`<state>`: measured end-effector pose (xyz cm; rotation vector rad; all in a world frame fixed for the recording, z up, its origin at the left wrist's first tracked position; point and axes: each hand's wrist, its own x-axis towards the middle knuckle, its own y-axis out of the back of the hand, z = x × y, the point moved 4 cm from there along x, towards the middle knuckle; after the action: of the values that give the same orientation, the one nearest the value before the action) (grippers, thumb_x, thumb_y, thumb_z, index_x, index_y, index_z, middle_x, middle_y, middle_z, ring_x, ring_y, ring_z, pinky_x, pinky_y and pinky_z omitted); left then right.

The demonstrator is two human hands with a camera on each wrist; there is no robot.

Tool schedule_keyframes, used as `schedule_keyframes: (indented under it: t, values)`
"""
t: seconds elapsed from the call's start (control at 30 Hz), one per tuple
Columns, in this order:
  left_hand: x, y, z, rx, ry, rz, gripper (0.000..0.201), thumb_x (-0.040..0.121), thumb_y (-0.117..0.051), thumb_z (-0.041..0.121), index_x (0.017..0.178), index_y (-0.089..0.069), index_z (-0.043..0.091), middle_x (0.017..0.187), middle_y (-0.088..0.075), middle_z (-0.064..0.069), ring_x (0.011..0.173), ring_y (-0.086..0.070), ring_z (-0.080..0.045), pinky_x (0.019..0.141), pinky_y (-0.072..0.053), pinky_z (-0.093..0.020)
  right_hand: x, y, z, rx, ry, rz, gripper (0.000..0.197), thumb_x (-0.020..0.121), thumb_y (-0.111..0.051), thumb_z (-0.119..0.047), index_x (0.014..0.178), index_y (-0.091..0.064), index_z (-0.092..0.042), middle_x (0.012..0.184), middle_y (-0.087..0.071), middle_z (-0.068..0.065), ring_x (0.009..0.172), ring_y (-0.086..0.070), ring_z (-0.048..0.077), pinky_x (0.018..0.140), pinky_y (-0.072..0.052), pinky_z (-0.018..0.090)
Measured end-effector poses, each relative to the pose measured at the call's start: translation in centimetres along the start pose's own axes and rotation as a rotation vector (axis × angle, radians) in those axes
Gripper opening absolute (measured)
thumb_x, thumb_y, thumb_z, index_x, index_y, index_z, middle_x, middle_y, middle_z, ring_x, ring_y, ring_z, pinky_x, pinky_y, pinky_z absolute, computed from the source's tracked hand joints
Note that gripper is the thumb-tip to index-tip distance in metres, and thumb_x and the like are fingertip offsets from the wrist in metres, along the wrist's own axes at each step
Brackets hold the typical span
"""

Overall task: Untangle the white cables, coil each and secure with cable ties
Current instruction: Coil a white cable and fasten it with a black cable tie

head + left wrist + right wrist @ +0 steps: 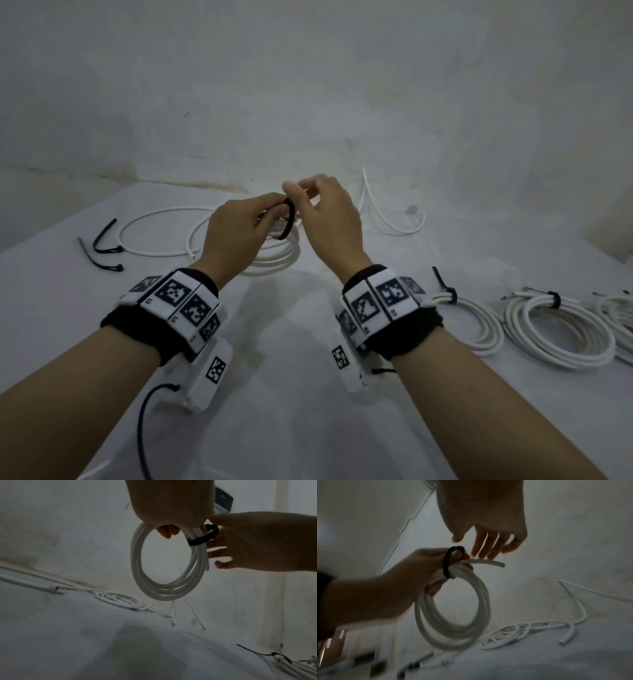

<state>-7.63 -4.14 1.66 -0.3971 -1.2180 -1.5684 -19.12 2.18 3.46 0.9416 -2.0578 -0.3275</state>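
The left hand (236,233) is gripping the white coil (164,566) up above the counter (308,394) while the right hand (329,219) is pinching the black tie (289,221); it should pull snug, keeping loops together.

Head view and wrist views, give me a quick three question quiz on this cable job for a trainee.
1. True or false: the left hand holds the coil clear of the table.
2. The tie looped round that coil is: A white, B black, C red.
3. How many loose ties lie at the far left of the table?
Key: 1 true; 2 B; 3 two.
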Motion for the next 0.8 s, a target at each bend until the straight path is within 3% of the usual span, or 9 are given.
schedule_keyframes:
  t: [0.07, 0.17, 0.23, 0.33, 0.43, 0.5, 0.6, 0.7, 0.8]
  values:
    - [0.7, 0.6, 0.0, -0.077, -0.024, 0.008, 0.040, 0.086, -0.039, 0.044, 0.097, -0.071, 0.023, 0.069, -0.070, -0.002, 0.056, -0.059, -0.021, 0.054, -0.046, -0.035, 1.4, 0.1, -0.3, 0.337, -0.133, -0.144, 0.039, 0.084, -0.061, -0.046, 0.077, -0.070, -0.009, 0.083, -0.067, 0.014, 0.083, -0.064, 0.029, 0.084, -0.052, 0.047]
    - [1.5, 1.3, 0.0, -0.126, -0.058, 0.012, 0.027, 0.087, -0.041, 0.044, 0.103, -0.060, 0.034, 0.079, -0.074, -0.003, 0.069, -0.067, -0.025, 0.064, -0.051, -0.046, 2.7, 1.0, -1.7, 0.565, -0.218, -0.245, 0.023, 0.085, -0.068, -0.018, 0.083, -0.070, 0.005, 0.076, -0.065, 0.015, 0.073, -0.062, 0.020, 0.069, -0.053, 0.020]
    - [1.9, 1.6, -0.1, -0.163, -0.043, 0.008, 0.027, 0.089, -0.042, 0.042, 0.103, -0.062, 0.033, 0.082, -0.074, 0.006, 0.073, -0.069, -0.018, 0.067, -0.053, -0.044, 3.3, 1.1, -2.5, 0.530, -0.205, -0.229, 0.019, 0.085, -0.067, -0.014, 0.079, -0.068, 0.003, 0.073, -0.063, 0.012, 0.070, -0.059, 0.019, 0.064, -0.051, 0.021]
    - [2.4, 2.1, 0.2, -0.173, -0.060, -0.020, 0.036, 0.093, -0.037, 0.041, 0.104, -0.067, 0.024, 0.080, -0.068, 0.019, 0.073, -0.065, -0.007, 0.067, -0.052, -0.036, 4.7, 0.8, -3.6, 0.361, -0.157, -0.117, 0.027, 0.086, -0.065, -0.018, 0.062, -0.056, -0.010, 0.068, -0.061, 0.010, 0.067, -0.062, 0.027, 0.070, -0.053, 0.039]
    - [2.4, 2.4, 1.0, -0.111, -0.113, -0.075, 0.038, 0.096, -0.028, 0.044, 0.096, -0.060, 0.024, 0.073, -0.061, 0.014, 0.066, -0.055, -0.008, 0.059, -0.042, -0.031, 6.5, 1.1, -3.9, 0.248, -0.187, 0.008, 0.033, 0.086, -0.064, -0.022, 0.059, -0.047, -0.014, 0.071, -0.063, 0.007, 0.071, -0.065, 0.028, 0.077, -0.053, 0.047]
    - [2.4, 2.3, 1.5, -0.124, -0.122, -0.143, 0.038, 0.093, -0.032, 0.050, 0.099, -0.058, 0.023, 0.077, -0.061, 0.013, 0.068, -0.054, -0.007, 0.060, -0.041, -0.028, 7.5, 1.5, -3.9, 0.256, -0.239, 0.079, 0.033, 0.087, -0.064, -0.021, 0.061, -0.046, -0.013, 0.071, -0.060, 0.006, 0.074, -0.063, 0.030, 0.080, -0.052, 0.049]
    - [2.9, 2.0, 1.8, -0.138, -0.106, -0.216, 0.040, 0.086, -0.054, 0.048, 0.113, -0.058, 0.019, 0.084, -0.064, 0.012, 0.071, -0.059, -0.009, 0.064, -0.042, -0.024, 8.0, 1.6, -3.8, 0.177, -0.248, 0.139, 0.037, 0.089, -0.061, -0.020, 0.058, -0.041, -0.014, 0.072, -0.054, 0.003, 0.067, -0.055, 0.021, 0.071, -0.050, 0.041]
    - [3.1, 1.8, 1.5, -0.150, -0.100, -0.232, 0.033, 0.088, -0.057, 0.042, 0.111, -0.057, 0.018, 0.078, -0.065, 0.009, 0.069, -0.061, -0.013, 0.062, -0.042, -0.026, 7.4, 1.7, -4.1, 0.210, -0.231, 0.178, 0.033, 0.089, -0.061, -0.022, 0.059, -0.049, -0.015, 0.070, -0.057, 0.000, 0.056, -0.053, 0.013, 0.062, -0.048, 0.035]
    - [3.0, 2.2, 0.7, -0.246, -0.038, -0.210, 0.032, 0.083, -0.052, 0.049, 0.103, -0.054, 0.024, 0.072, -0.064, 0.011, 0.065, -0.059, -0.003, 0.060, -0.041, -0.021, 6.8, 2.0, -4.7, 0.383, -0.272, -0.086, 0.019, 0.087, -0.065, -0.027, 0.076, -0.069, -0.012, 0.067, -0.061, -0.004, 0.054, -0.053, 0.010, 0.055, -0.049, 0.024]
